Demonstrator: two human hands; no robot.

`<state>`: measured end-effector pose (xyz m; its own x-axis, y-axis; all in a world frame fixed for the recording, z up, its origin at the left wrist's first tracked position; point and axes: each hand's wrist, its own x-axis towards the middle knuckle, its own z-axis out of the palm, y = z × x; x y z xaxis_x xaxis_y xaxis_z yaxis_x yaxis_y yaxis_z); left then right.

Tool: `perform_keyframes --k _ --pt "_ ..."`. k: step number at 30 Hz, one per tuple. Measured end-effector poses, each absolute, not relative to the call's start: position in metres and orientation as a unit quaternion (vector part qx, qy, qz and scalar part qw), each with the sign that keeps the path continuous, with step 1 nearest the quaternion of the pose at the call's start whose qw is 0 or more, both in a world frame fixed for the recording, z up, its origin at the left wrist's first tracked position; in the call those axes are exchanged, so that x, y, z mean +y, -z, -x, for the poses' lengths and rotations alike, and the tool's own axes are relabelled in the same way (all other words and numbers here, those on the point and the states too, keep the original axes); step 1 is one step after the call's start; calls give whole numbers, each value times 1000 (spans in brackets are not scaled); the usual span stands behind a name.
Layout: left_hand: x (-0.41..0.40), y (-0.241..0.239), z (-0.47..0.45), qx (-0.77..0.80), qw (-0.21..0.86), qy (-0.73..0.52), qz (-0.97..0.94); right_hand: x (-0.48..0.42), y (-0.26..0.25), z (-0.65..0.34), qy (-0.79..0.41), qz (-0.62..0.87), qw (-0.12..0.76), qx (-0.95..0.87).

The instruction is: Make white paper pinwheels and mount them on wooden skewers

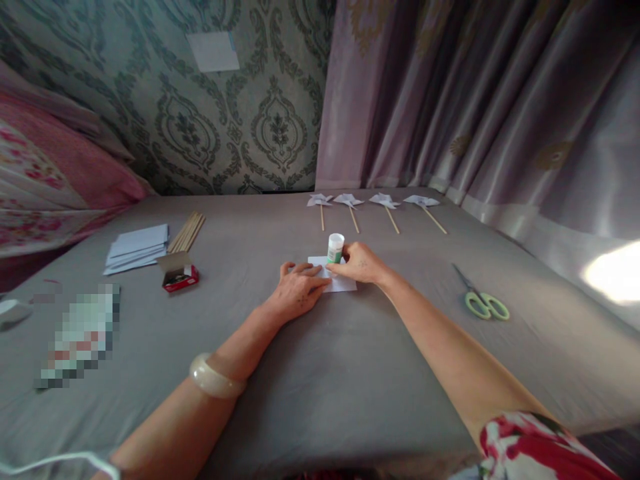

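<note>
My left hand (300,291) lies open on a small white sheet of paper (343,285), its fingers spread over the paper's left part. From the right, my right hand (363,263) closes its fingers round a glue stick (335,247), white with a green label. The glue stick stands about upright over the paper; my fingers hide its lower end, so I cannot tell whether it touches the sheet. Toward the back stand out several white paper pinwheels (384,201) on thin wooden sticks, lying in a row.
Scissors (479,301) with green handles lie on the grey cloth (340,387) at right. On the left are a stack of white paper (137,248), a bundle of wooden sticks (187,231), a small red open box (180,277) and a blurred packet (80,337). Curtains (390,93) hang behind.
</note>
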<state>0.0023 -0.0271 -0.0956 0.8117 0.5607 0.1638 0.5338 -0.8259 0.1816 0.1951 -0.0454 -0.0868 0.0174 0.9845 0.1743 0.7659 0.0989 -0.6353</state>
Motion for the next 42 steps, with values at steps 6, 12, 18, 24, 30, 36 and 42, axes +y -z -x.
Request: perform_keyframes --k 6,12,18,24,30,36,42 --pt "-27 96 -2 286 58 -107 -950 -49 87 -191 -158 647 330 -669" --pt "-25 99 -1 281 54 -115 -951 -46 84 -193 -186 644 304 -677" --pt "-27 95 -2 290 66 -104 -949 -44 88 -192 -181 631 331 -677" --pt "-27 94 -3 284 65 -105 -951 -44 86 -195 -184 635 303 -687" --pt "-27 95 -2 287 65 -104 -950 -46 85 -193 -187 627 319 -686" --pt "-25 98 -2 280 56 -112 -952 -44 84 -194 -184 638 312 -680" --pt "-26 95 -1 287 65 -107 -950 -44 85 -194 -194 630 304 -688"
